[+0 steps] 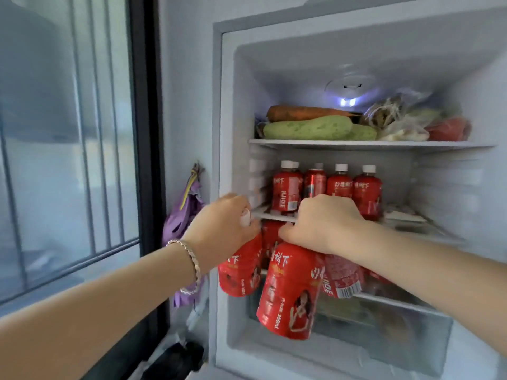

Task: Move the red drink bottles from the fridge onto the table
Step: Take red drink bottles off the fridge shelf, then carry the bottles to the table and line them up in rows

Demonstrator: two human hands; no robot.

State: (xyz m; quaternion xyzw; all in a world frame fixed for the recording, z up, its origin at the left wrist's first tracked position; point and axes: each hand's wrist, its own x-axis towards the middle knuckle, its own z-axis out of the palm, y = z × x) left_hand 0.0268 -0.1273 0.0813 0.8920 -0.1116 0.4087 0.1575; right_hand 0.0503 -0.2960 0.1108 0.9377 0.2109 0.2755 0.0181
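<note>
The fridge (227, 119) stands open in front of me. Several red drink bottles with white caps (340, 185) stand in a row on its middle shelf (274, 215). My left hand (222, 229) grips one red bottle (241, 270) by its neck, just outside the fridge's left wall. My right hand (321, 226) grips two red bottles by their tops: a near one (290, 292) hanging tilted and another (343, 278) behind it. Both hands are level with the middle shelf's front edge. More red (270, 234) shows between my hands; its shape is hidden.
The top shelf (370, 145) holds a carrot (301, 112), a pale green gourd (310, 128) and plastic bags of food (397, 122). A clear drawer (384, 333) sits low in the fridge. Purple cloth (183, 212) hangs on the wall left of the fridge, beside a barred window (68, 133).
</note>
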